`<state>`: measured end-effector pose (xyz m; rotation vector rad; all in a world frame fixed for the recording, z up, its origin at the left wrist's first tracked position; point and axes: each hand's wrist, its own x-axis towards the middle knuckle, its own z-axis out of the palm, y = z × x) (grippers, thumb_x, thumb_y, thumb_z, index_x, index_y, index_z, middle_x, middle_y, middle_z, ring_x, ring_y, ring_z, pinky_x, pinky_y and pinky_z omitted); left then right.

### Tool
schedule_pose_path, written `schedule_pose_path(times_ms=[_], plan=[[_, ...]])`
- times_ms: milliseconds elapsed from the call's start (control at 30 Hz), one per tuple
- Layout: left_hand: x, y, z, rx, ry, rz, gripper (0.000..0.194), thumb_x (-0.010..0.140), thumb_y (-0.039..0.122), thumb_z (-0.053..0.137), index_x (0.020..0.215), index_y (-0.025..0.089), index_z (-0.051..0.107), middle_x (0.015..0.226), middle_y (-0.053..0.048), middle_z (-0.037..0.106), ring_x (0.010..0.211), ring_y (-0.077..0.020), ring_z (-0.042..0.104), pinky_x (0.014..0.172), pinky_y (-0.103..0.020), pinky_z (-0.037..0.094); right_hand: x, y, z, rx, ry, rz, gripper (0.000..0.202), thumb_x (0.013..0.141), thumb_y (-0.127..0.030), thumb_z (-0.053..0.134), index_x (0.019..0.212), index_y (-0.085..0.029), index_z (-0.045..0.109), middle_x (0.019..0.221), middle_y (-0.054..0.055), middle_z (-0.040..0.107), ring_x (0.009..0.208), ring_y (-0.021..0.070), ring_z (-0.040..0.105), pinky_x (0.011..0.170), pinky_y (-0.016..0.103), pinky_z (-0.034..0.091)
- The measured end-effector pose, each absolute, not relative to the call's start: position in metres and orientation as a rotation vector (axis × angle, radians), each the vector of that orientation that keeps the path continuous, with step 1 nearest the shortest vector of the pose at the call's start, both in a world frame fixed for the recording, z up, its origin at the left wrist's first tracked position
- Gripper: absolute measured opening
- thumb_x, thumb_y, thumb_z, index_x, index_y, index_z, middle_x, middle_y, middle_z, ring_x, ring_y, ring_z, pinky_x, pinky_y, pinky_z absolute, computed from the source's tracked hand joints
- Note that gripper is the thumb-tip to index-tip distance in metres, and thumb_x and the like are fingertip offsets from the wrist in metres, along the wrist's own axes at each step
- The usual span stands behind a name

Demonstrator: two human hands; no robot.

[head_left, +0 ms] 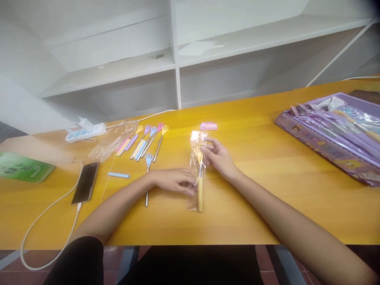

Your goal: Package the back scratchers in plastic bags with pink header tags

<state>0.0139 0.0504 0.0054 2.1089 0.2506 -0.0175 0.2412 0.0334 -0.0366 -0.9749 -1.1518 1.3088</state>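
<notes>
While the right hand point(218, 156) has its thumb and forefinger together on the upper right edge of a clear bag point(192, 170), the left hand point(176, 181) lies palm down to the left of that grip and a little nearer the body, its loosely bent fingers at the bag's left edge; whether they pinch the film, I cannot tell. Inside the bag, just left of the right thumb, is a yellow back scratcher point(200, 194), its claw pointing away from the body and its handle towards it. A whitish patch at the bag's far end shows no readable words. Beyond the grip, a small pink packet point(208, 126) carries print too tiny to make out. Well to the right of the grip, a purple box point(323, 147) holds more plastic-wrapped things, and its side bears a row of coloured letters, too blurred to spell. Left of the grip, a blue scratcher point(149, 159) passes under the left wrist, with a bunch of coloured scratchers point(145, 143) beyond it and a blue tube point(118, 175) further left. Past a plugged-in phone point(85, 184), furthest left of the grip, a green bottle point(26, 168) shows large dark-green Chinese characters, blurred.
</notes>
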Motion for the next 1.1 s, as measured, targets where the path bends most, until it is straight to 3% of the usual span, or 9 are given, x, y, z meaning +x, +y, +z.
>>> schedule_pose_path(times_ms=[200, 367, 567, 767, 967, 1100], plan=[[0.015, 0.057, -0.028, 1.528, 0.799, 0.534, 0.038, 0.100, 0.057, 0.057, 0.112, 0.023, 0.046, 0.088, 0.000, 0.063, 0.067, -0.0147, 0.066, 0.063, -0.028, 0.052, 0.236, 0.034, -0.045, -0.948, -1.214, 1.456, 0.053, 0.083, -0.055, 0.083, 0.119, -0.026, 0.055, 0.097, 0.002, 0.076, 0.070, 0.0158, 0.068, 0.060, 0.028, 0.054], [0.018, 0.061, -0.040, 1.437, 0.744, 0.856, 0.051, 0.097, 0.044, 0.068, 0.133, 0.030, 0.034, 0.109, -0.002, 0.063, 0.076, -0.0131, 0.069, 0.069, -0.028, 0.056, 0.225, 0.026, -0.050, -0.911, -1.313, 1.498, 0.051, 0.086, -0.047, 0.081, 0.124, -0.028, 0.055, 0.106, 0.006, 0.079, 0.089, 0.0220, 0.075, 0.072, 0.035, 0.062], [0.016, 0.062, -0.035, 1.603, 0.788, 0.838, 0.028, 0.098, 0.038, 0.067, 0.118, 0.020, 0.062, 0.113, -0.008, 0.066, 0.096, -0.0171, 0.066, 0.081, -0.028, 0.054, 0.224, 0.022, -0.049, -0.931, -1.325, 1.514, 0.057, 0.089, -0.045, 0.078, 0.133, -0.027, 0.046, 0.109, 0.007, 0.078, 0.088, 0.0208, 0.075, 0.064, 0.030, 0.059], [0.015, 0.065, -0.039, 1.526, 0.740, 0.921, 0.037, 0.090, 0.031, 0.075, 0.124, 0.019, 0.066, 0.128, -0.011, 0.068, 0.119, -0.0235, 0.066, 0.104, -0.036, 0.050, 0.224, 0.021, -0.045, -0.959, -1.340, 1.491, 0.056, 0.088, -0.044, 0.078, 0.131, -0.027, 0.047, 0.107, 0.006, 0.077, 0.091, 0.0216, 0.074, 0.069, 0.033, 0.059], [0.014, 0.068, -0.041, 1.551, 0.813, 0.905, 0.031, 0.095, 0.034, 0.070, 0.121, 0.019, 0.070, 0.116, -0.009, 0.072, 0.105, -0.0203, 0.067, 0.092, -0.032, 0.051, 0.225, 0.021, -0.046, -0.959, -1.360, 1.493, 0.057, 0.089, -0.045, 0.077, 0.133, -0.027, 0.047, 0.111, 0.007, 0.075, 0.095, 0.0224, 0.074, 0.074, 0.036, 0.060], [0.014, 0.068, -0.038, 1.550, 0.864, 0.909, 0.030, 0.096, 0.043, 0.068, 0.111, 0.018, 0.073, 0.106, -0.007, 0.072, 0.095, -0.0194, 0.066, 0.085, -0.031, 0.050, 0.226, 0.021, -0.049, -0.971, -1.401, 1.468, 0.053, 0.095, -0.048, 0.069, 0.137, -0.027, 0.045, 0.107, 0.005, 0.071, 0.087, 0.0190, 0.071, 0.067, 0.031, 0.057]])
